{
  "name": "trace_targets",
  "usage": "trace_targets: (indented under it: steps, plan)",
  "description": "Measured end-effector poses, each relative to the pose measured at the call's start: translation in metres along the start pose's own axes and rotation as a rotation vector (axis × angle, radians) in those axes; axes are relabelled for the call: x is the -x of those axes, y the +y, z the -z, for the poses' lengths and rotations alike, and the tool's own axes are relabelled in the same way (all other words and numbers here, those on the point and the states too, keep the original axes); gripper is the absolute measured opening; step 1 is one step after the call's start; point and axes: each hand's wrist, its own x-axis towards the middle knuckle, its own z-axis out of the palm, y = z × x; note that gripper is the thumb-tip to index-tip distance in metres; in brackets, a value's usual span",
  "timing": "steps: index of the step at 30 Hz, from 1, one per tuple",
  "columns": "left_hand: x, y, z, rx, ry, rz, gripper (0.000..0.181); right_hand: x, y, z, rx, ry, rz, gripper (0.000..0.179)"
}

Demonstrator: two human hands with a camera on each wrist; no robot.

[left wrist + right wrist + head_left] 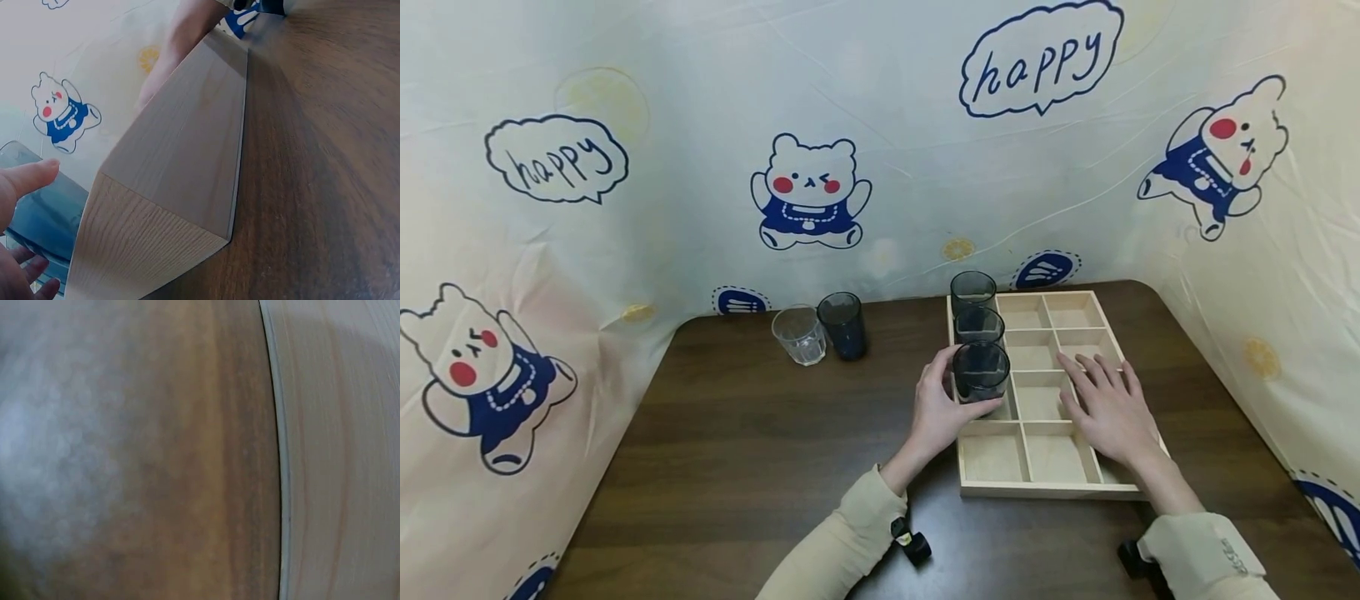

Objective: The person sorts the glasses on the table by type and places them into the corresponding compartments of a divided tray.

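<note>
So the left hand (942,396) has its thumb and fingers curled round one dark glass (981,372), at the third row back-to-front in the left column of the one wooden tray (1045,490). Can't tell if its base touches the tray floor. Directly beyond the grip there's a second dark glass (979,323), then a third dark glass (973,287), same column. One bare compartment sits on the near side of the grip. Off to the left of the grip and farther back, on the table (760,450), a fourth dark glass (842,329) is just beside the only clear glass (800,337). Five glasses total. The right hand (1112,417), just right of the grip, holds nothing, fingers spread over the tray.
</note>
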Motion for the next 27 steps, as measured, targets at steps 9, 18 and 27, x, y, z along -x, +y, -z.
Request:
trace_targets:
  steps: [9, 18, 27]
  plan:
    - [0.0029, -0.0055, -0.0041, -0.038, -0.001, 0.017, 0.088, 0.0002, 0.0001, -0.0001, 0.001, 0.002, -0.003, 0.061]
    - [0.0048, -0.0068, -0.0051, -0.048, -0.003, 0.012, 0.088, 0.0006, -0.0005, -0.0006, -0.005, 0.013, 0.004, 0.061]
    - [0.0061, -0.0082, -0.0062, -0.062, 0.004, -0.002, 0.091, 0.0006, -0.0002, -0.0009, 0.002, 0.016, 0.008, 0.061]
